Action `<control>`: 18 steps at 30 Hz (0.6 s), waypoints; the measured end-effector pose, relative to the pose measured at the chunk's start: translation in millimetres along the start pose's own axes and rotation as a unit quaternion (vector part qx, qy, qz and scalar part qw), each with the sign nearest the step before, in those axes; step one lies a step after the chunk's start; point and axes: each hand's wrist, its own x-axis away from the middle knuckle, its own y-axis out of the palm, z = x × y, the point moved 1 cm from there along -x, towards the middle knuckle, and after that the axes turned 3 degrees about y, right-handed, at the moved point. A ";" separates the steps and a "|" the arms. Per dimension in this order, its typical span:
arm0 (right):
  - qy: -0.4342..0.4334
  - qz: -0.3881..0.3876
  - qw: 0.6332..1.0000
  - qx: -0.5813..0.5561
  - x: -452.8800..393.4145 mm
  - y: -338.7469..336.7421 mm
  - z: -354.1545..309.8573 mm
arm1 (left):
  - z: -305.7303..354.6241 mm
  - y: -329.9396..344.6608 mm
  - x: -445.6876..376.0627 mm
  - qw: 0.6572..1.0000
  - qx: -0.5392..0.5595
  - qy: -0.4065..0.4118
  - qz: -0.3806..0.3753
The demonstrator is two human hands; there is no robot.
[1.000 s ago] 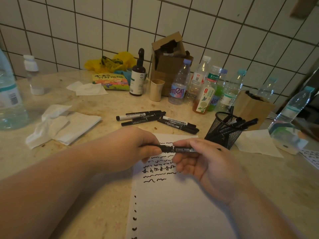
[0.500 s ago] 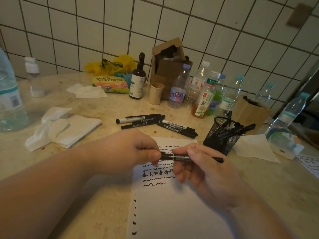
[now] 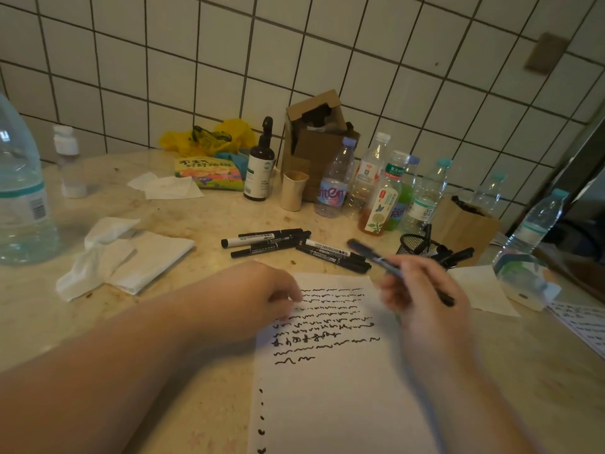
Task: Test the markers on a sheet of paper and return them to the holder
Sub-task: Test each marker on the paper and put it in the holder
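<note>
The right hand point(image 3: 422, 290) has its grip closed around a black marker point(image 3: 393, 268), fingers curled about the barrel near its middle. The marker slants: one blurred end juts up and away past the fingers, toward the loose markers, and the other end pokes out on the near right side of the grip. Whether it is capped cannot be told through the blur.

Just below and to the left of this grip lies the sheet of paper point(image 3: 340, 388) on the worktop point(image 3: 212, 217), its upper part covered in rows of black squiggles. The left hand point(image 3: 258, 296) rests at the paper's upper left corner, fingers curled loosely downward and touching the sheet; what it holds, if anything, cannot be seen.

Beyond the grip, a little to the right, stands the black mesh holder point(image 3: 417, 245) with several markers leaning in it. Beyond and left of the grip, a cluster of loose markers point(image 3: 294, 247) lies flat on the worktop. Farther back stand plastic bottles point(image 3: 334, 181) and a cardboard box point(image 3: 314, 139); crumpled tissues point(image 3: 121, 257) lie well to the left.
</note>
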 end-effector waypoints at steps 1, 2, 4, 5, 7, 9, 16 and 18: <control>-0.018 0.056 0.998 0.013 -3.6 -3.4 -2.1 | -3.1 0.4 0.3 1.000 -0.020 -0.002 -0.006; -0.030 0.101 0.994 0.027 -7.3 -6.7 -3.8 | -4.4 0.7 1.1 1.000 -0.026 -0.003 -0.012; -0.038 0.149 0.986 0.059 -14.0 -13.6 -6.0 | -5.0 1.4 1.9 1.000 -0.026 -0.002 -0.017; -0.036 0.156 0.983 0.086 -17.2 -16.5 -6.3 | -4.4 1.1 1.8 0.999 -0.029 0.000 -0.017; -0.021 0.154 0.974 0.164 -22.8 -21.6 -8.5 | -3.9 -0.1 1.7 1.000 -0.027 0.000 -0.014; 0.008 0.148 0.964 0.219 -28.0 -25.2 -14.0 | -4.5 -1.5 2.0 1.000 -0.014 -0.011 -0.022; 0.064 0.139 0.948 0.279 -50.8 -28.5 -38.7 | -5.4 -0.7 4.2 1.000 -0.010 -0.011 -0.021; 0.047 0.150 0.949 0.275 -56.4 -28.7 -49.0 | -5.8 -0.7 3.8 1.000 -0.008 -0.007 -0.017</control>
